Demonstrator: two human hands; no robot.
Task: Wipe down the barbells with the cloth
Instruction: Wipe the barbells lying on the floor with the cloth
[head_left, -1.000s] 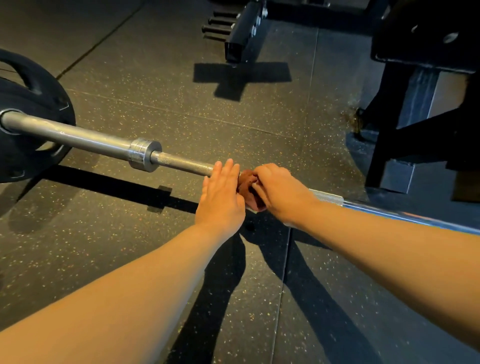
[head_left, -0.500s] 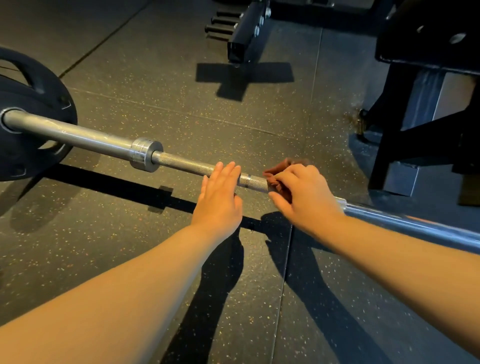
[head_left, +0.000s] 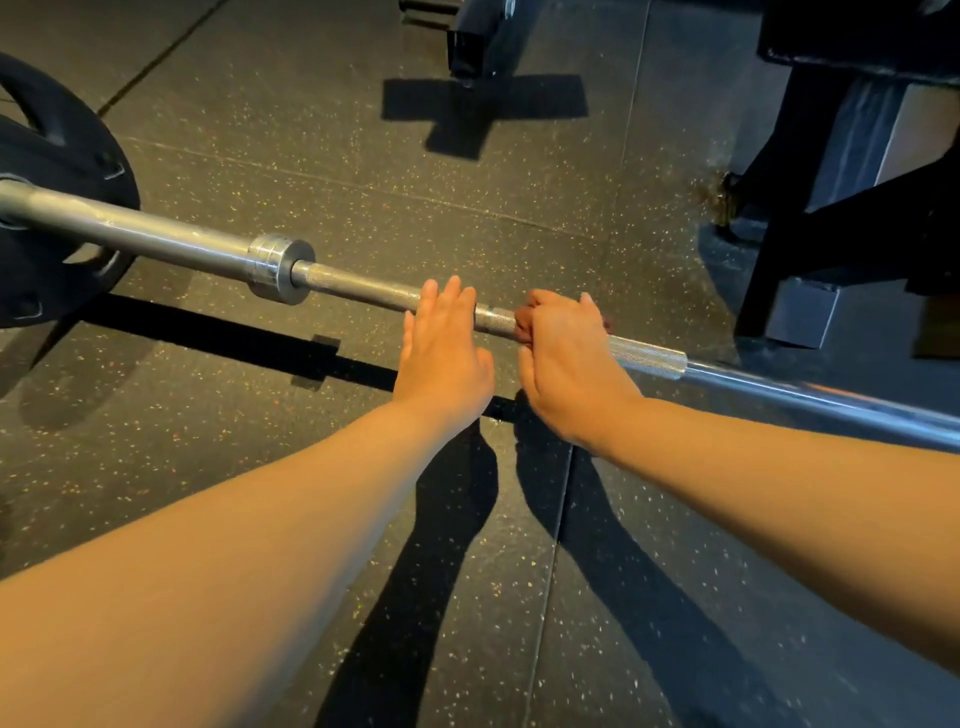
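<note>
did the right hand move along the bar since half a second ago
Yes. The right hand, gripping the cloth, slid along the barbell toward the collar, nearer the left hand.

Bar (head_left: 358, 283) bare btwn L hand (head_left: 444, 345) & collar (head_left: 275, 267); rack (head_left: 779, 244) R.

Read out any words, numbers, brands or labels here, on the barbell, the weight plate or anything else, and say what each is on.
No text can be read here.
The barbell: bare metal and knurling, no marking visible.
The weight plate: dark, any lettering too dim to read.
The cloth: mostly hidden under the right hand, no print visible.
</note>
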